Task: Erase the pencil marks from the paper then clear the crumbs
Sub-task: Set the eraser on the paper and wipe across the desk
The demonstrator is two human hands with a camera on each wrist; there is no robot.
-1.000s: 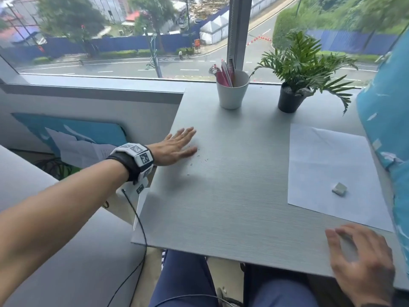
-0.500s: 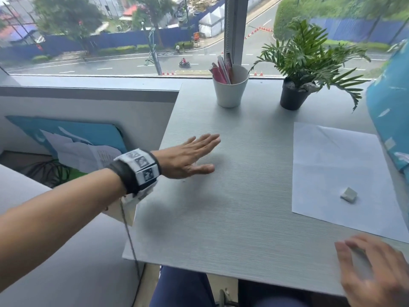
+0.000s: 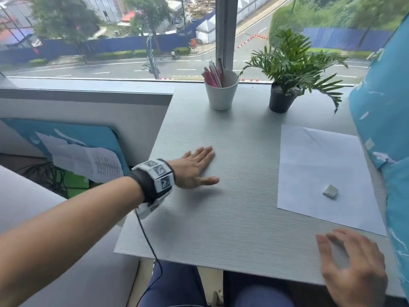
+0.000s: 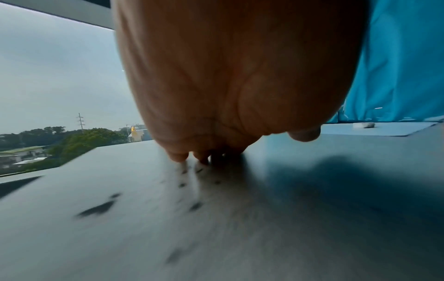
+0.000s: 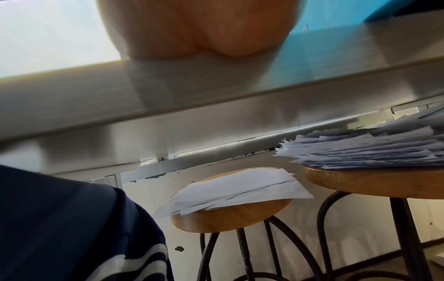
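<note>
My left hand lies flat on the desk, fingers straight and close together, thumb out to the side, holding nothing. In the left wrist view the fingertips touch the surface, and dark eraser crumbs lie scattered on the desk under the wrist, blurred by motion. I judge I am in the clearing step, sweeping these crumbs toward the desk's left edge.

The paper sits on the right part of the desk, well apart from this hand, and I can make out no pencil marks on it from the head view. The eraser lies on the paper near its lower right. My right hand is at the near edge of the desk, just below the paper's corner, fingers spread and loosely bent, gripping nothing; it is blurred.

Risks as I see them: the crumbs are small and the desk has a fine grain, so a light or fast pass could leave some behind or smear graphite. A sweep in the wrong direction would push them back toward the paper. A wide swing forward could reach the white cup of pens or the potted plant. If my right hand drifts up, it could nudge the paper and send the eraser off.
</note>
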